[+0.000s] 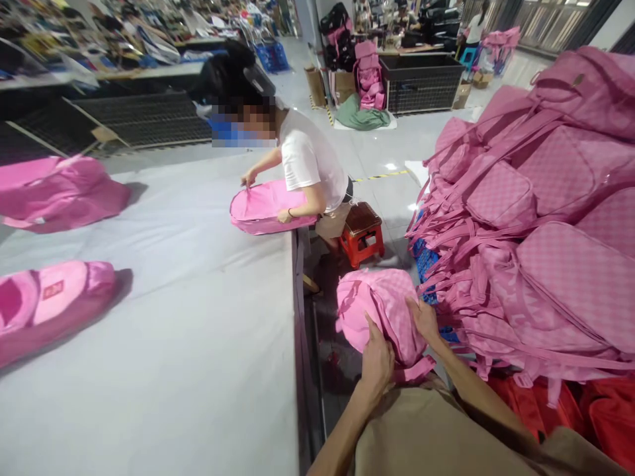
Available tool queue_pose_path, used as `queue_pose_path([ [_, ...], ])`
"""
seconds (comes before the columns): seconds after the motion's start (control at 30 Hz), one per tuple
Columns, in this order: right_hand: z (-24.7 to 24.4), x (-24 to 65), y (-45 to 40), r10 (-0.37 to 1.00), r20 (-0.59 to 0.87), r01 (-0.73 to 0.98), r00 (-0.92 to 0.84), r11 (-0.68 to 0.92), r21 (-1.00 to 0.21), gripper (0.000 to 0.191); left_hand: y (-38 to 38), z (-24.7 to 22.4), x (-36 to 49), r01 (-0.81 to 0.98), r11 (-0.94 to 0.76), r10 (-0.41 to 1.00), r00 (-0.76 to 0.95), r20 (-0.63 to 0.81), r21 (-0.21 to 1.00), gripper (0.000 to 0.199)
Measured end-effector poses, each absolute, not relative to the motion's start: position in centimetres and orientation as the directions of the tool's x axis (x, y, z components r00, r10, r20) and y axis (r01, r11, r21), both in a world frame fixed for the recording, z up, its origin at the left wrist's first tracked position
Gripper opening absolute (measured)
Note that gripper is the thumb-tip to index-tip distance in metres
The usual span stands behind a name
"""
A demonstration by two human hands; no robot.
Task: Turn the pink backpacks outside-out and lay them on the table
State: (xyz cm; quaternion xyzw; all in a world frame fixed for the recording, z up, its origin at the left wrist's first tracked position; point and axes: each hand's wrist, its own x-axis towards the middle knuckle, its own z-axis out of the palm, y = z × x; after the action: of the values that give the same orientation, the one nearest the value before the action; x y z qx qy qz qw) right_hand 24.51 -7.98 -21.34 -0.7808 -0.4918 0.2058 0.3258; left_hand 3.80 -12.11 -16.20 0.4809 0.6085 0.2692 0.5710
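Observation:
A pink checkered backpack (391,297) is held above my lap, just right of the table edge. My left hand (378,354) grips its near left side, with the index finger stretched along the fabric. At the bag's right side, my right hand (423,317) has its fingers closed on the pink cloth. Pink straps hang from the lower end of the bag near my knees. The parts of the bag under my hands are hidden.
A long white-covered table (208,370) bears pink bags (64,192) at left. Across it, a person in white (312,152) handles another pink bag (268,205). An orange stool (362,231) stands beyond my bag. Pink backpacks (560,264) are heaped at right above red bags (540,403).

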Motion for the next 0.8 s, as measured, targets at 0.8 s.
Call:
queue_pose_path([
  [0.8, -16.3, 21.4, -9.3, 0.971, -0.096, 0.273, 0.217, -0.155, -0.949, 0.059, -9.9, -13.4, -6.6, 0.321, 0.220, 0.973, -0.001, -0.232, 0.921, 0.049],
])
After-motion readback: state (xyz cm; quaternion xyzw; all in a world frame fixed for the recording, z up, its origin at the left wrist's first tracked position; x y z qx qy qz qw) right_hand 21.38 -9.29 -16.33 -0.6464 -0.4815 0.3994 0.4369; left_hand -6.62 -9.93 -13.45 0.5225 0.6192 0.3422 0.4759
